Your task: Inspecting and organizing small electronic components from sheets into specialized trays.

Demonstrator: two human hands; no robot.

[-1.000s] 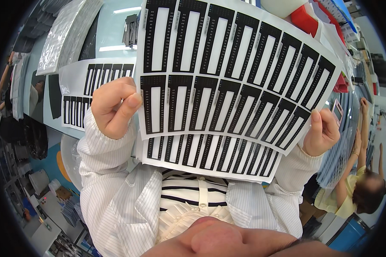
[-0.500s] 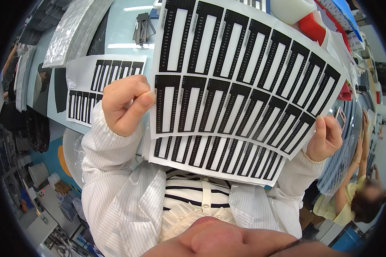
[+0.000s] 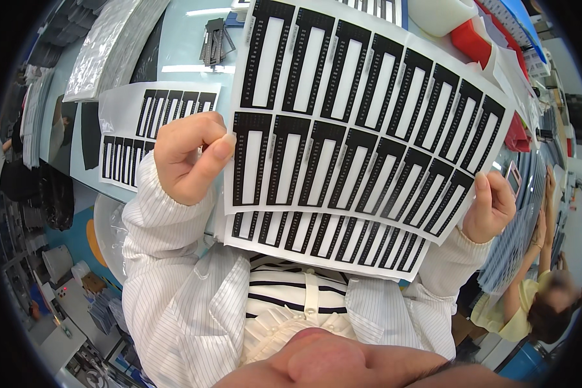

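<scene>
Left hand (image 3: 194, 158) and right hand (image 3: 489, 205) pinch up a printed sheet (image 3: 362, 123) by the near edge of the worktop (image 3: 181, 44), apparently needing even tension next.

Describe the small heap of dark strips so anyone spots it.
On the glossy pale tabletop, look between the whitish plastic-wrapped stack and the held white sheet of black frames. The narrow dark strips lie there, loosely overlapping, unlike the sheet's orderly rows.
</scene>
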